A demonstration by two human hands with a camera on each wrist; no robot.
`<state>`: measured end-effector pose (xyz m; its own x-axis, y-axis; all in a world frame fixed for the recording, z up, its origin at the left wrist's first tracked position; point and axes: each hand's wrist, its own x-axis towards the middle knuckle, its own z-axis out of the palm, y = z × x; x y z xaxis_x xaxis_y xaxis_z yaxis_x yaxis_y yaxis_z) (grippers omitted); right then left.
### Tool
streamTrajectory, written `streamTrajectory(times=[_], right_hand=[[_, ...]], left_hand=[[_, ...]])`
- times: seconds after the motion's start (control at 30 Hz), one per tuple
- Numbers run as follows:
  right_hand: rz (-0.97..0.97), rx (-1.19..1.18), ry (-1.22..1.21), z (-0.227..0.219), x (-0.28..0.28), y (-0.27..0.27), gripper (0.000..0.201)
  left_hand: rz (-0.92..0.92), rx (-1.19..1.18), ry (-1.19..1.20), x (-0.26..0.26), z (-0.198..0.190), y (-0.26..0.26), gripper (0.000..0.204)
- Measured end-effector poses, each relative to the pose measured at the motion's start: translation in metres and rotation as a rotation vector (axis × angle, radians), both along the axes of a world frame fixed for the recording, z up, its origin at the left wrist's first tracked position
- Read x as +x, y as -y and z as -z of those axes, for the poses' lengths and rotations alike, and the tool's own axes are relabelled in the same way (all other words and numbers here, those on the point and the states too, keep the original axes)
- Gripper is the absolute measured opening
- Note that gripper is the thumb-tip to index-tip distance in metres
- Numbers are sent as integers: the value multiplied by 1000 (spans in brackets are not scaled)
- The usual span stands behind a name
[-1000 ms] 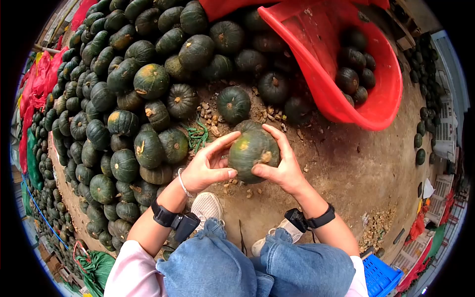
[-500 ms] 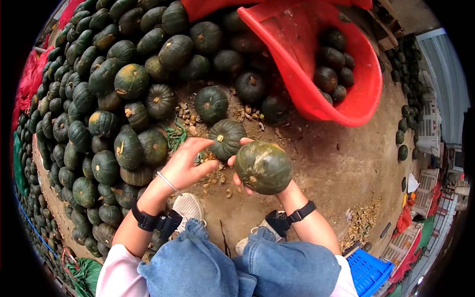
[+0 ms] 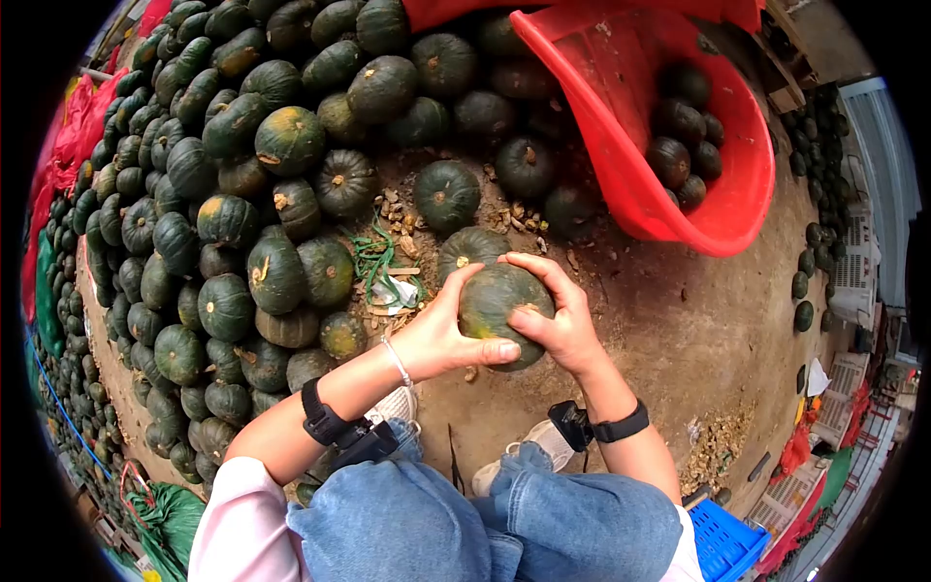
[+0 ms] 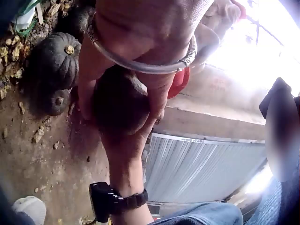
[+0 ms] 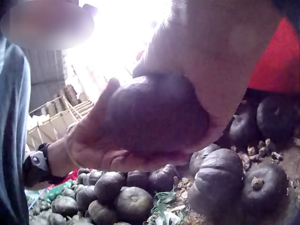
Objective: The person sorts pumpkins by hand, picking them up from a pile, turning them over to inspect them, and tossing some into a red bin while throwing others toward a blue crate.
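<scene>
Both hands hold a dark green pumpkin (image 3: 497, 294) with a yellowish-green patch, raised in front of the knees. My left hand (image 3: 438, 333) grips its left side, the thumb lying along the lower edge. On the other side my right hand (image 3: 565, 328) has its fingers over the far edge and its thumb on the upper face. The left wrist view shows the pumpkin (image 4: 119, 105) in shadow between the hands. From the right wrist, the left palm shows under the pumpkin (image 5: 157, 115). Just beyond it, a second pumpkin (image 3: 467, 245) sits on the ground, partly hidden.
A big pile of pumpkins (image 3: 225, 306) fills the left and back. At the back right, a red tub (image 3: 722, 238) lies tilted with several pumpkins (image 3: 679, 124) inside. Green twine (image 3: 376, 254) and dry scraps litter the floor. A blue crate (image 3: 725, 543) stands at lower right.
Half a second ago the right hand alone held the pumpkin, with the left hand apart from it. Now the left hand grips it again, and the pumpkin has been turned and moved slightly left.
</scene>
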<state>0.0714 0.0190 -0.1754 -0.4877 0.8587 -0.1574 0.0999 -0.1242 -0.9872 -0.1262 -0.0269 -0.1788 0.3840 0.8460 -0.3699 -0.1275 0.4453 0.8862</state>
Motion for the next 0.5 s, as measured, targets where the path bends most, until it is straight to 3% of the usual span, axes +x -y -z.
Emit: streamTrajectory(times=[0.23, 0.3, 0.37, 0.43, 0.47, 0.5], right_hand=[[64, 487, 217, 0, -10, 11, 51], [269, 2, 89, 12, 8, 3, 41], [294, 3, 63, 8, 10, 0, 39], [310, 36, 7, 7, 2, 3, 41], [289, 81, 100, 14, 5, -4, 48], [249, -23, 69, 12, 8, -8, 52]], left_hand=[[-90, -6, 83, 0, 3, 1, 102], [-61, 41, 128, -2, 6, 3, 100], [3, 135, 144, -8, 2, -2, 100], [-18, -2, 208, -7, -3, -4, 100], [-31, -19, 229, -7, -1, -5, 98], [-43, -32, 249, -7, 3, -5, 96]])
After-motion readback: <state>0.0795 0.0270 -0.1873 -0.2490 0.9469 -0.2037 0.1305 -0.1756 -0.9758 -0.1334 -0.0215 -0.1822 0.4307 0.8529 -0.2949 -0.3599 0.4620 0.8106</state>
